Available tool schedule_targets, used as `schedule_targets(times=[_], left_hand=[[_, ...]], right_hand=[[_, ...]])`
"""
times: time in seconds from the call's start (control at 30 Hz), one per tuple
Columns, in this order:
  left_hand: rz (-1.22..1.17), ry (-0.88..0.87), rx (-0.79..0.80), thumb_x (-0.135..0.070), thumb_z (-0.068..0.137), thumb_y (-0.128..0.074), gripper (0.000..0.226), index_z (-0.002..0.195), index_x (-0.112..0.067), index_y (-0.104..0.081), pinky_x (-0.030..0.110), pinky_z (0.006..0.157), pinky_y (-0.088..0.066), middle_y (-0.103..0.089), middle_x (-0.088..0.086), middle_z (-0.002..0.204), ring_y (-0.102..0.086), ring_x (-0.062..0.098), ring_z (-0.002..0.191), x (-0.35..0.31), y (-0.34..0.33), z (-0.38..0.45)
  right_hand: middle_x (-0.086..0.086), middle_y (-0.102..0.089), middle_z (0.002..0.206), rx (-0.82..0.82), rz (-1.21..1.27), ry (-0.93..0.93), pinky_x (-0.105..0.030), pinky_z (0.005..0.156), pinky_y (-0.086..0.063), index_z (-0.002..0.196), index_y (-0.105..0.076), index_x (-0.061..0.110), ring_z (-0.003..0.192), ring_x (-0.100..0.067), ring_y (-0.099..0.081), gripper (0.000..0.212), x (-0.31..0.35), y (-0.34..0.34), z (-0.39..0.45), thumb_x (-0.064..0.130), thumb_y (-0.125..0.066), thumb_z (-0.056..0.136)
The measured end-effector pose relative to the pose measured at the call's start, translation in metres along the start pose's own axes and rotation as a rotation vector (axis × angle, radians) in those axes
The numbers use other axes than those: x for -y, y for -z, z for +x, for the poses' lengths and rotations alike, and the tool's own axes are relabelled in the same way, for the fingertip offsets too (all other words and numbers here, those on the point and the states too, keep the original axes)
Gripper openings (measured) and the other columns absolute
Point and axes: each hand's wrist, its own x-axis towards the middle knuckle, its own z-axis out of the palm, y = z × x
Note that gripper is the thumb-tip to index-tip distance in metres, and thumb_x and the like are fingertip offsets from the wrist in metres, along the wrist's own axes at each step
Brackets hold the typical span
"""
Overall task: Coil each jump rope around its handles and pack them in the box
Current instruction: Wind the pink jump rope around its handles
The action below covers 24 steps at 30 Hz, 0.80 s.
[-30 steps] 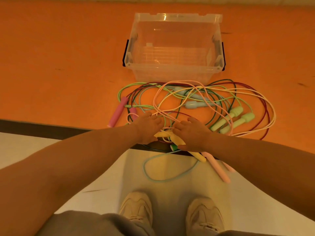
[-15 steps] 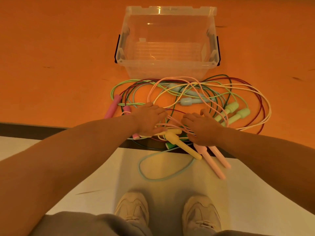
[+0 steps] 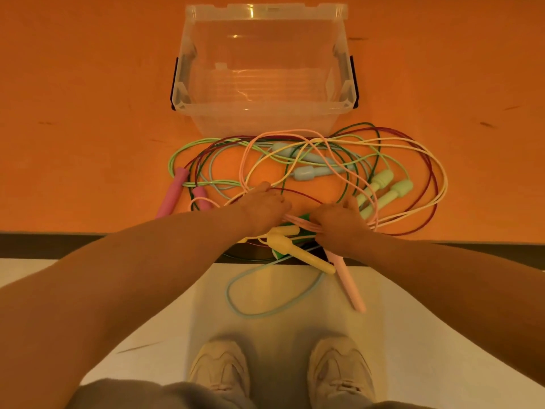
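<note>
several jump ropes (image 3: 309, 172) are seen lying tangled on an orange table (image 3: 88, 113), just in front of a clear plastic box (image 3: 265, 113) that stands upright with nothing seen inside it. the right hand (image 3: 339, 222) is curled around the pale pink handles (image 3: 348, 278), which are held near their cord end so that they slant down past the table edge toward the floor. the pink cord (image 3: 295, 134) is seen looping away from that hand across the pile. the left hand (image 3: 262, 211) is laid on the tangle beside the right, with its fingers bent over some cords; whether anything is actually pinched by it cannot be told. between and just below the two hands, yellow handles (image 3: 298, 252) are seen, one jutting over the table edge, with a green handle (image 3: 278, 255) partly hidden beneath them. a light blue cord (image 3: 236, 302) is seen hanging in a loop below the table edge. to the left of the pile, two magenta handles (image 3: 174, 193) are laid side by side; to the right, two mint green handles (image 3: 383, 190) are laid near each other; toward the box, two pale blue handles (image 3: 306, 172) are crossed by cords. dark red, dark green and cream cords are spread around the pile. beige shoes (image 3: 221, 370) are seen on the pale floor below.
</note>
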Motion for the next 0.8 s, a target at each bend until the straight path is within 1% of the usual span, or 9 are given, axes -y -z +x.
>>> schedule_targets(times=[0.07, 0.13, 0.2, 0.27, 0.37, 0.47, 0.67, 0.73, 0.8], left_hand=[[-0.052, 0.022, -0.019, -0.009, 0.094, -0.042, 0.030, 0.123, -0.015, -0.041, 0.031, 0.096, -0.026, -0.060, 0.003, 0.114, -0.055, 0.023, 0.103, 0.006, 0.004, -0.003], [-0.091, 0.070, -0.071, -0.007, 0.094, -0.039, 0.032, 0.125, -0.013, -0.041, 0.030, 0.093, -0.028, -0.059, 0.006, 0.114, -0.054, 0.026, 0.103, 0.014, 0.010, -0.009], [-0.105, 0.126, -0.110, -0.005, 0.093, -0.040, 0.036, 0.129, -0.012, -0.040, 0.032, 0.092, -0.030, -0.056, 0.008, 0.117, -0.052, 0.028, 0.108, 0.024, 0.016, -0.015], [-0.072, 0.169, -0.105, -0.003, 0.092, -0.043, 0.040, 0.130, -0.012, -0.038, 0.034, 0.093, -0.032, -0.053, 0.009, 0.121, -0.050, 0.029, 0.113, 0.034, 0.019, -0.023], [0.010, 0.249, -0.071, -0.008, 0.094, -0.042, 0.035, 0.129, -0.012, -0.039, 0.036, 0.094, -0.032, -0.051, 0.009, 0.124, -0.049, 0.029, 0.117, 0.048, 0.018, -0.033], [0.060, 0.317, 0.032, -0.014, 0.097, -0.043, 0.032, 0.129, -0.014, -0.041, 0.036, 0.098, -0.031, -0.051, 0.008, 0.128, -0.047, 0.027, 0.121, 0.055, 0.017, -0.041], [0.070, 0.339, 0.085, -0.020, 0.095, -0.046, 0.039, 0.133, -0.017, -0.039, 0.041, 0.108, -0.023, -0.048, 0.007, 0.133, -0.044, 0.025, 0.125, 0.050, 0.011, -0.040], [0.021, 0.310, 0.056, -0.024, 0.094, -0.048, 0.048, 0.139, -0.019, -0.033, 0.043, 0.110, -0.018, -0.043, 0.006, 0.138, -0.039, 0.025, 0.129, 0.045, 0.008, -0.034], [-0.053, 0.238, 0.001, -0.028, 0.095, -0.047, 0.051, 0.143, -0.021, -0.030, 0.042, 0.111, -0.015, -0.038, 0.004, 0.144, -0.035, 0.023, 0.132, 0.041, 0.009, -0.030]], right_hand=[[0.004, -0.053, 0.078, -0.051, 0.192, -0.048, -0.039, 0.092, -0.026, 0.097, -0.047, 0.021, 0.083, -0.023, -0.052, 0.008, -0.007, 0.002, -0.001, 0.023, -0.051, 0.089], [-0.004, -0.060, 0.083, -0.107, 0.439, -0.088, -0.037, 0.083, -0.041, 0.103, -0.051, 0.015, 0.081, -0.025, -0.056, 0.016, -0.015, 0.008, 0.000, 0.023, -0.055, 0.090], [-0.006, -0.061, 0.091, -0.165, 0.567, -0.114, -0.034, 0.071, -0.046, 0.103, -0.054, 0.014, 0.084, -0.025, -0.057, 0.018, -0.020, 0.014, 0.005, 0.023, -0.059, 0.089], [-0.002, -0.057, 0.097, -0.164, 0.566, -0.112, -0.031, 0.069, -0.043, 0.103, -0.053, 0.018, 0.088, -0.021, -0.055, 0.020, -0.022, 0.017, 0.012, 0.026, -0.063, 0.087], [0.001, -0.056, 0.110, -0.106, 0.569, -0.121, -0.034, 0.081, -0.046, 0.115, -0.054, 0.019, 0.098, -0.018, -0.053, 0.041, -0.024, 0.018, 0.016, 0.041, -0.067, 0.083], [-0.003, -0.055, 0.123, -0.059, 0.356, -0.074, -0.035, 0.085, -0.045, 0.127, -0.049, 0.019, 0.108, -0.022, -0.053, 0.052, -0.022, 0.013, 0.013, 0.048, -0.061, 0.086], [-0.002, -0.048, 0.135, 0.073, 0.252, -0.088, -0.045, 0.100, -0.037, 0.140, -0.038, 0.021, 0.121, -0.024, -0.046, 0.062, -0.017, 0.003, 0.013, 0.051, -0.055, 0.088], [0.002, -0.049, 0.133, 0.070, 0.270, -0.107, -0.047, 0.102, -0.031, 0.139, -0.038, 0.023, 0.121, -0.023, -0.046, 0.066, -0.015, 0.002, 0.014, 0.056, -0.057, 0.084], [0.003, -0.052, 0.129, 0.039, 0.361, -0.101, -0.046, 0.101, -0.032, 0.136, -0.042, 0.023, 0.117, -0.022, -0.048, 0.064, -0.014, 0.002, 0.014, 0.056, -0.058, 0.084]])
